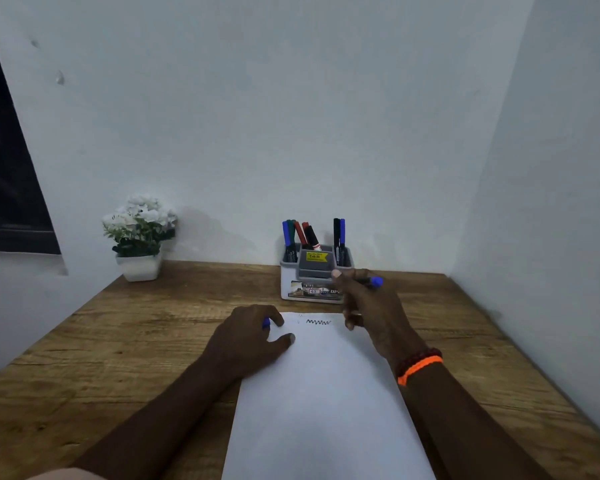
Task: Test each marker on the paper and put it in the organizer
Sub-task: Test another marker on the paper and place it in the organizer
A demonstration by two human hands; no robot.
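Wooden table [125,344] pushed right into the corner, grain pretty streaky. On it: a white sheet of paper [326,403] front and center with a squiggle near its far edge, a grey organizer [312,289] with markers just past the paper by the wall, and a white flower pot [140,268] off in the back left corner.

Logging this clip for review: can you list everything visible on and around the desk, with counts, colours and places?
Organizer: one, white and grey, back of desk.
Markers in organizer: about five left compartment, two right; blue, green, red, black.
Paper: one white sheet, dark scribble near top.
Flower pot: one, white, back left.
Desk: one, wooden.
Left hand: rests on paper's edge, holds blue cap.
Right hand: grips blue marker; orange and dark red wristbands.
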